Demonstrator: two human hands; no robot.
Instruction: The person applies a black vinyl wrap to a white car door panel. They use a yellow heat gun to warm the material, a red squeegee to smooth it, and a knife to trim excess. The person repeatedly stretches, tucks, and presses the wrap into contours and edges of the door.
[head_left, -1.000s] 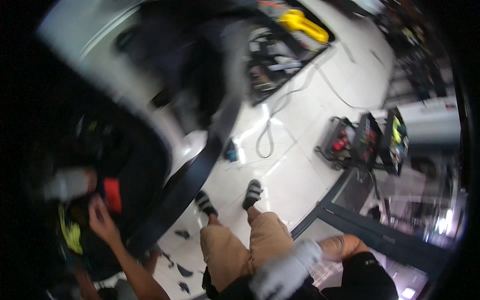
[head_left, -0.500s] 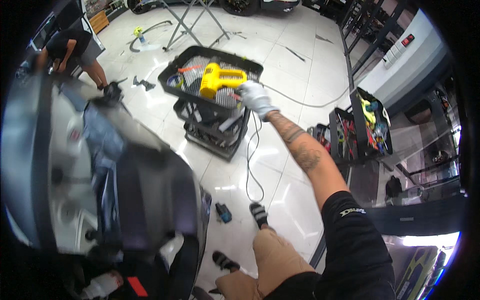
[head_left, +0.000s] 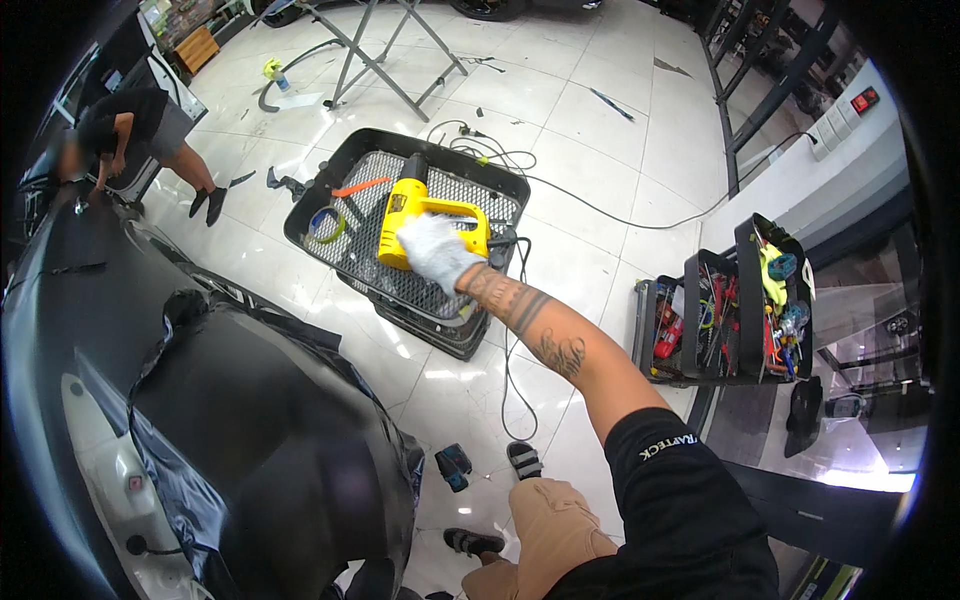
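Note:
My right hand (head_left: 436, 250), in a grey-white glove on a tattooed arm, is closed on a yellow heat gun (head_left: 408, 205), near its body and the lower end of its handle. The gun lies on a black tray with a metal mesh (head_left: 355, 165), the top of a stacked cart. A roll of tape (head_left: 326, 224) and an orange strip (head_left: 360, 185) lie beside it. The gun's cord hangs to the floor. My left hand is out of view.
A car body with dark film (head_left: 250, 440) fills the lower left. A co-worker (head_left: 150, 130) bends over a car behind it. Tool trays (head_left: 710, 310) stand at right, a folding stand (head_left: 390, 55) behind. A blue-black tool (head_left: 452, 465) lies by my feet.
The view has swung up toward the cart. My right hand has moved from low down to the heat gun, then along it to the left. My left hand has left view.

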